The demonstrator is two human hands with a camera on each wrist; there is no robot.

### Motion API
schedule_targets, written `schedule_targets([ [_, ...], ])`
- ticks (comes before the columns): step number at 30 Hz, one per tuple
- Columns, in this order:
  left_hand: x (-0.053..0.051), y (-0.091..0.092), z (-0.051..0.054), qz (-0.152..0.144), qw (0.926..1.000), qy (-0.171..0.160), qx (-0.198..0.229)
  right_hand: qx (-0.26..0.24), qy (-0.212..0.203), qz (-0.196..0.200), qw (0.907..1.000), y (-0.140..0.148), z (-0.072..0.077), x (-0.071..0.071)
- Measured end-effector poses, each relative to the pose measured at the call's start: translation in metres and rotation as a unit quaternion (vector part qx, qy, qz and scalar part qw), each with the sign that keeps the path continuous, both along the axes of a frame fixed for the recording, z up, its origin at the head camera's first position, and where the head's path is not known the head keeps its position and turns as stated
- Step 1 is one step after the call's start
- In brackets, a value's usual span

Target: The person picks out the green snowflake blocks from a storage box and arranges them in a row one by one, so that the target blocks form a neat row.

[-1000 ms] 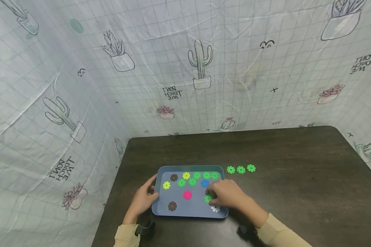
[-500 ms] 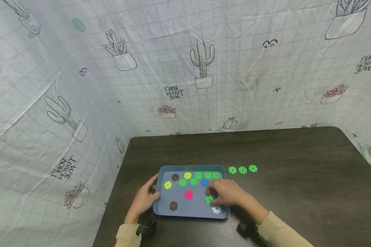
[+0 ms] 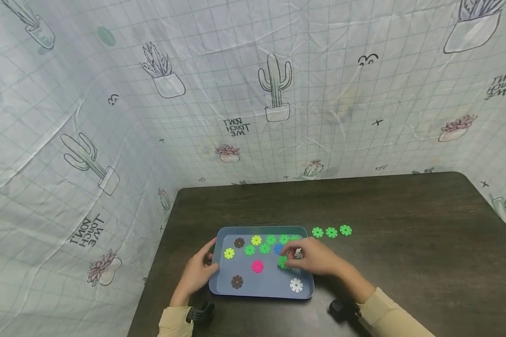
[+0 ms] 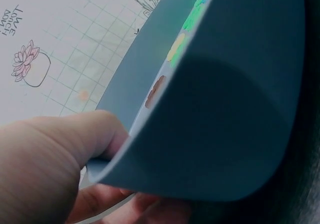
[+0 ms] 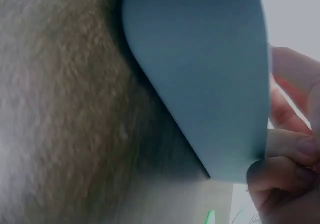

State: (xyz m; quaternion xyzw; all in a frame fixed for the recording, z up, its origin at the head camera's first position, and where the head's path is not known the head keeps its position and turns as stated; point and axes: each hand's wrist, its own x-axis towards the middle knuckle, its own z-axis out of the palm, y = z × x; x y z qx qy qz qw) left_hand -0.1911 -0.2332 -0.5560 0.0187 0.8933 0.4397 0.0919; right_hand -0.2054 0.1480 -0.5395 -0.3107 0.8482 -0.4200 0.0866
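Note:
A blue-grey tray lies on the table with several notched plastic discs in it: green, yellow, brown, blue, pink and white. My left hand grips the tray's left rim; in the left wrist view the thumb is over the rim and the other fingers are outside. Inside the tray's right part, my right hand pinches a green disc between thumb and fingers, partly hidden by them. Below that hand lies a white disc, and a pink disc is to its left. The right wrist view hides the pinched disc behind the tray wall.
Three green discs form a row on the dark table, just beyond the tray's right back corner. A patterned cloth hangs behind the table and along its sides.
My right hand has moved back within the tray, and the green disc has shifted with it. The white disc near the front right corner is now uncovered. My left hand stays on the rim.

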Motion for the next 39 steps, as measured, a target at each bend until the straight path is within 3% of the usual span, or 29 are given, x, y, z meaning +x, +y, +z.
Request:
schedule_targets([
  [5,-0.002,0.001,0.001,-0.004,1.0,0.007,0.0,-0.052,-0.034,-0.083,0.9946,0.022,0.006,-0.005],
  [10,-0.003,0.002,0.004,-0.002,1.0,0.008,-0.005,-0.092,-0.037,-0.19,0.9767,0.059,0.007,-0.013],
  [14,-0.002,0.001,0.004,0.004,1.0,0.0,-0.006,-0.076,-0.033,-0.265,0.9606,0.092,0.005,-0.015],
  [22,0.001,0.0,0.0,-0.002,1.0,0.002,-0.003,-0.008,-0.026,-0.365,0.9306,0.145,-0.003,-0.005],
  [29,0.001,0.0,0.001,0.001,1.0,-0.002,-0.009,0.049,-0.025,-0.398,0.9157,0.163,-0.016,0.005],
  [39,0.002,-0.001,0.0,-0.001,1.0,0.0,-0.002,0.089,-0.02,-0.391,0.916,0.162,-0.023,0.004],
])
